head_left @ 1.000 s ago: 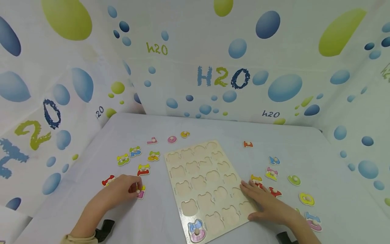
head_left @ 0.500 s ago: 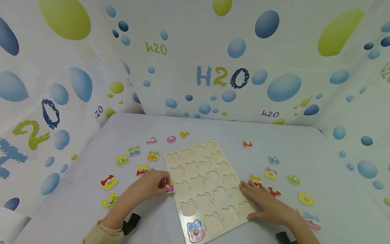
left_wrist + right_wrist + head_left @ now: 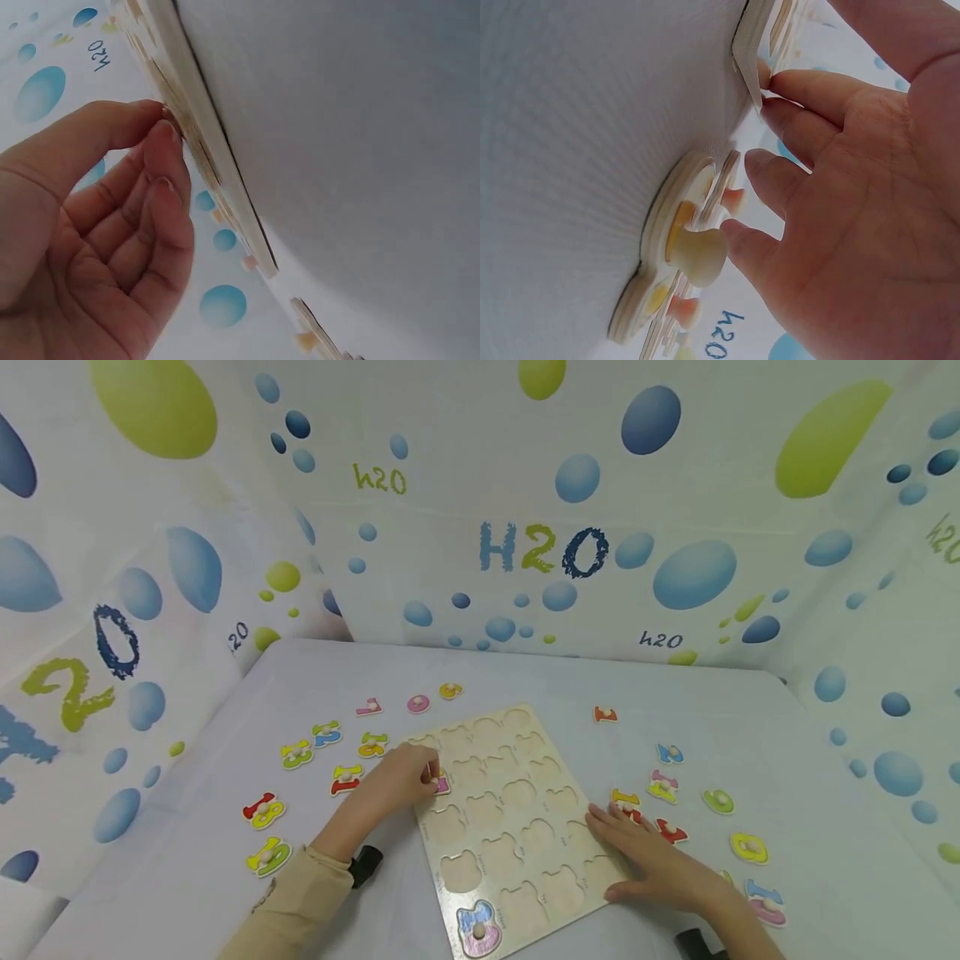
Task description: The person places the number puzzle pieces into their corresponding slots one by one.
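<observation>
The pale wooden puzzle board (image 3: 491, 893), with rows of cut-out recesses, lies at an angle on the white table. In its near left corner recess sits a blue-and-pink piece (image 3: 478, 929) with a knob. My left hand (image 3: 405, 774) pinches a small pink-and-yellow puzzle piece (image 3: 442, 785) over the board's left column, toward the far end. In the left wrist view, thumb and forefinger (image 3: 161, 142) meet close at the board's face, hiding the knob. Fingers straight, my right hand (image 3: 660, 868) rests at the board's right edge; in the right wrist view its fingertips touch the board's corner (image 3: 750, 64).
Several knobbed pieces lie left of the board, among them a red-and-yellow one (image 3: 264, 812) and a yellow-and-green one (image 3: 268, 857). More lie to the right, including a yellow ring-shaped piece (image 3: 749, 848) and a green one (image 3: 718, 802). A printed cloth (image 3: 450, 435) hangs behind the table.
My left hand has carried the pink-and-yellow piece from the table on the left, rightward and away, over the board's left column. The right hand has stayed at the board's edge.
</observation>
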{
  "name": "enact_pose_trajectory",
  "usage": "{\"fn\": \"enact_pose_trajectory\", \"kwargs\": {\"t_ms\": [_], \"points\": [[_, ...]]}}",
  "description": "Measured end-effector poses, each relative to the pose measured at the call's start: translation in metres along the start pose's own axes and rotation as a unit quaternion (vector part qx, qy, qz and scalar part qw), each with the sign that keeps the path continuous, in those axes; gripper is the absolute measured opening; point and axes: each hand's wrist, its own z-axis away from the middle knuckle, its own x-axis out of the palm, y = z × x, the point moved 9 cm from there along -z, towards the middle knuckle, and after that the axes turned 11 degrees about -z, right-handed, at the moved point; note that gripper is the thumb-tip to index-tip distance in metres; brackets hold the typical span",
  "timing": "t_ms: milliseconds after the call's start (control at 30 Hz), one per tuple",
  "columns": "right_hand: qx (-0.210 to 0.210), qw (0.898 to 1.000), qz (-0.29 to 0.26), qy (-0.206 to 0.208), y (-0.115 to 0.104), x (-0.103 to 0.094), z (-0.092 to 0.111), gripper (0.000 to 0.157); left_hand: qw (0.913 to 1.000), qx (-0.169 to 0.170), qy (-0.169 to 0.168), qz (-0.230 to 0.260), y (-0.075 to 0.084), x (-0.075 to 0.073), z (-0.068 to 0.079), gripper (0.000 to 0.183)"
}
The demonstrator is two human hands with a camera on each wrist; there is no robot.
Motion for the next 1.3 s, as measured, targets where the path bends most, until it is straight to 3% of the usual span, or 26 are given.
{"fn": "enact_pose_trajectory", "kwargs": {"t_ms": [167,433,500,633,767,933,1067,1133,1300], "points": [[-0.014,1.000,0.007,0.001,-0.002,0.001,0.002,0.085,0.9998,0.020,0.002,-0.008,0.002,0.003,-0.001,0.017],[-0.008,1.000,0.007,0.001,-0.003,0.002,0.002,0.085,0.9995,-0.010,-0.023,0.020,-0.003,0.011,0.002,0.015],[-0.016,1.000,0.010,0.003,-0.004,0.002,0.003,0.084,0.9990,-0.006,-0.031,0.032,-0.002,0.011,0.006,0.016],[-0.027,1.000,0.011,0.005,-0.006,0.002,0.003,0.084,0.9961,0.016,-0.057,0.065,0.001,0.006,0.019,0.036],[-0.028,1.000,0.008,0.007,-0.006,0.004,0.003,0.084,0.9939,0.027,-0.088,0.060,-0.002,-0.005,0.039,0.051],[-0.021,1.000,0.012,0.001,-0.004,0.007,0.001,0.084,0.9929,-0.012,-0.111,0.042,-0.032,-0.022,0.076,0.045],[-0.001,1.000,0.013,-0.002,-0.001,0.004,0.001,0.085,0.9927,-0.047,-0.108,0.025,-0.072,-0.040,0.107,0.030],[0.011,1.000,0.010,-0.004,0.001,0.003,0.001,0.085,0.9911,-0.081,-0.105,0.012,-0.094,-0.046,0.119,0.027],[0.034,0.999,-0.002,-0.007,0.003,0.002,0.000,0.086,0.9831,-0.149,-0.106,-0.008,-0.132,-0.043,0.145,0.026]]}}
